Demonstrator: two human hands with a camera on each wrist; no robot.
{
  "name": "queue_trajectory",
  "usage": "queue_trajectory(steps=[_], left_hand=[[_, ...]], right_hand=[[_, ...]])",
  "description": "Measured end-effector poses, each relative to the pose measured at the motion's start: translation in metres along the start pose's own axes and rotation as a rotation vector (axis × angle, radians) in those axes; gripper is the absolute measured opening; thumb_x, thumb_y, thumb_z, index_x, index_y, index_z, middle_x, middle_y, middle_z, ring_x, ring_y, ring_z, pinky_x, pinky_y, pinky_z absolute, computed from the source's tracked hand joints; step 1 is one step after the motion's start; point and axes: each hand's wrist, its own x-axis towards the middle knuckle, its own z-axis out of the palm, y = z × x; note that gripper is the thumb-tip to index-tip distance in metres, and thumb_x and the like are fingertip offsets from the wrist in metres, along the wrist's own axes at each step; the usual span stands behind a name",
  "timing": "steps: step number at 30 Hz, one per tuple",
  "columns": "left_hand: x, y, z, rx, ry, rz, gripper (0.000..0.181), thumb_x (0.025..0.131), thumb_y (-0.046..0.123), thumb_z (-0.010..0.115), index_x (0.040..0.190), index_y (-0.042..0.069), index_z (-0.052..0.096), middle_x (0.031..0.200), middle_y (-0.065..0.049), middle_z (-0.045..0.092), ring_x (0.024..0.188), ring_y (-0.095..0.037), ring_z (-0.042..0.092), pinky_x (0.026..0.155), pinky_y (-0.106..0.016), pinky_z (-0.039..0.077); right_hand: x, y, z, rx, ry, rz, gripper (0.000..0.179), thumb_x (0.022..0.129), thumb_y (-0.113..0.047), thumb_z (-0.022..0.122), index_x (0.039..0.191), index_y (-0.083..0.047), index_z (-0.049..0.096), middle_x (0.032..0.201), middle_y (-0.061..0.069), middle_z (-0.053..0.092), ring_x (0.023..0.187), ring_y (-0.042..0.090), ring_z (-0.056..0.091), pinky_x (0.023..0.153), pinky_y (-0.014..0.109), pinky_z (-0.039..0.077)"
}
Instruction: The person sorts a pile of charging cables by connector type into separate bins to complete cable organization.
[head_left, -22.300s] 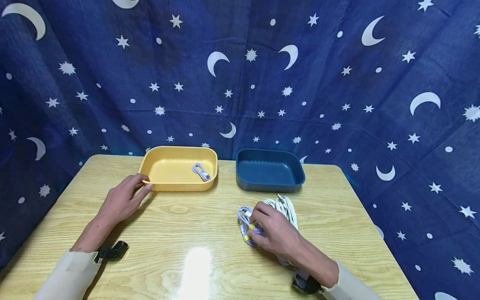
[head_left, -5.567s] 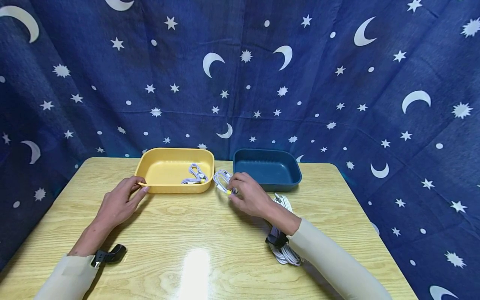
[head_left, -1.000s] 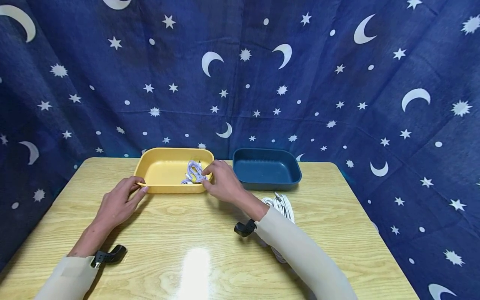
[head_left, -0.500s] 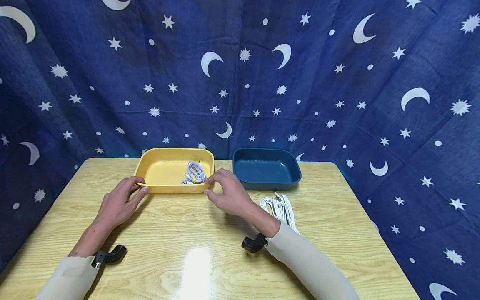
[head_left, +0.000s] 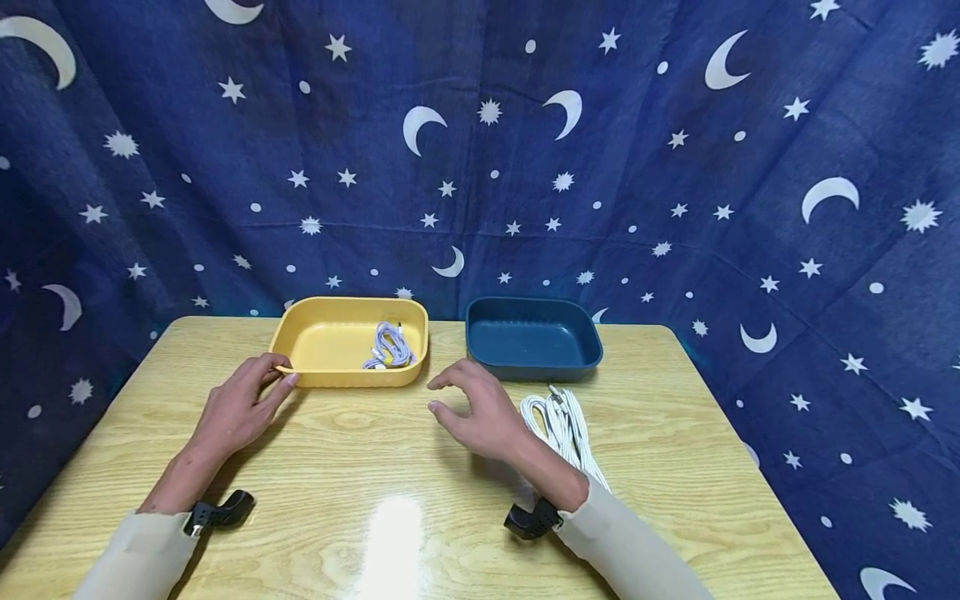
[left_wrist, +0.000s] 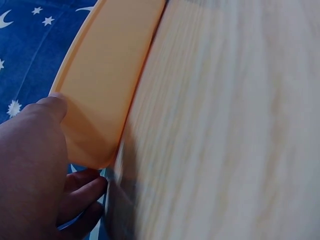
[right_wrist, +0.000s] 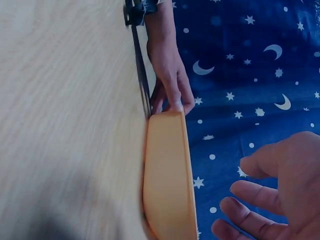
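Observation:
My left hand (head_left: 234,410) pinches the left front corner of a yellow plastic bin (head_left: 357,379), thumb on the rim and fingers around the end in the left wrist view. Several lilac charging cables (head_left: 391,343), coiled and tied with yellow bands, lie inside at the bin's right side. Between the bin and a bundle of white cables (head_left: 557,427), my right hand (head_left: 486,414) hovers over the table with nothing in it. Its thumb and fingers are spread apart in the right wrist view. My right forearm covers the near part of the white bundle.
A navy blue bin (head_left: 534,372) with nothing inside stands at the back, right of the yellow one. Both bins rest on a wood-grain table (head_left: 330,467). Behind it hangs a blue curtain (head_left: 645,150) with moons and stars.
Earlier, my right hand carried lilac cables from the table into the yellow bin. Over the last second it let go and drew back right and nearer. My left hand kept its grip.

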Motion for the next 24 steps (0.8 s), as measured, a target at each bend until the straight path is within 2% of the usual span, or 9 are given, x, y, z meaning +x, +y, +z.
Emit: queue_trajectory(steps=[6, 11, 16, 20, 24], left_hand=[[0.0, 0.0, -0.001, 0.008, -0.023, -0.003, 0.034, 0.11, 0.041, 0.058, 0.127, 0.012, 0.06, 0.13, -0.024, 0.062, 0.122, -0.047, 0.062, 0.094, -0.076, 0.042], [0.001, 0.001, -0.002, -0.001, -0.043, 0.01, 0.033, 0.111, 0.04, 0.058, 0.127, 0.012, 0.06, 0.128, -0.023, 0.061, 0.121, -0.047, 0.062, 0.096, -0.074, 0.044], [0.0, 0.006, -0.006, -0.015, -0.039, 0.02, 0.033, 0.11, 0.039, 0.059, 0.13, 0.013, 0.06, 0.133, -0.023, 0.054, 0.118, -0.048, 0.061, 0.093, -0.072, 0.046], [0.0, 0.011, -0.007, 0.007, 0.0, 0.025, 0.035, 0.108, 0.04, 0.062, 0.132, 0.015, 0.061, 0.14, -0.025, 0.045, 0.116, -0.048, 0.058, 0.085, -0.071, 0.046], [0.002, 0.015, -0.008, 0.017, 0.067, 0.076, 0.033, 0.106, 0.034, 0.067, 0.13, 0.012, 0.061, 0.139, -0.029, 0.045, 0.12, -0.052, 0.051, 0.092, -0.071, 0.039]], right_hand=[[-0.013, 0.009, -0.003, 0.001, 0.017, -0.011, 0.017, 0.096, -0.015, 0.074, 0.112, -0.014, 0.075, 0.114, -0.001, 0.069, 0.115, 0.017, 0.063, 0.099, 0.041, 0.053], [-0.021, 0.014, -0.008, 0.008, 0.029, -0.012, 0.017, 0.094, -0.014, 0.075, 0.111, -0.014, 0.075, 0.113, -0.001, 0.069, 0.115, 0.018, 0.064, 0.099, 0.042, 0.053], [-0.026, 0.019, -0.014, 0.004, 0.041, -0.019, 0.016, 0.095, -0.013, 0.075, 0.111, -0.014, 0.075, 0.115, -0.002, 0.069, 0.115, 0.016, 0.064, 0.099, 0.042, 0.053], [-0.031, 0.021, -0.02, 0.007, 0.046, -0.017, 0.017, 0.095, -0.013, 0.075, 0.111, -0.015, 0.074, 0.117, -0.003, 0.069, 0.117, 0.016, 0.063, 0.1, 0.042, 0.053], [-0.035, 0.026, -0.025, 0.001, 0.042, -0.021, 0.018, 0.095, -0.013, 0.076, 0.112, -0.017, 0.074, 0.119, -0.004, 0.068, 0.119, 0.015, 0.063, 0.1, 0.042, 0.053]])
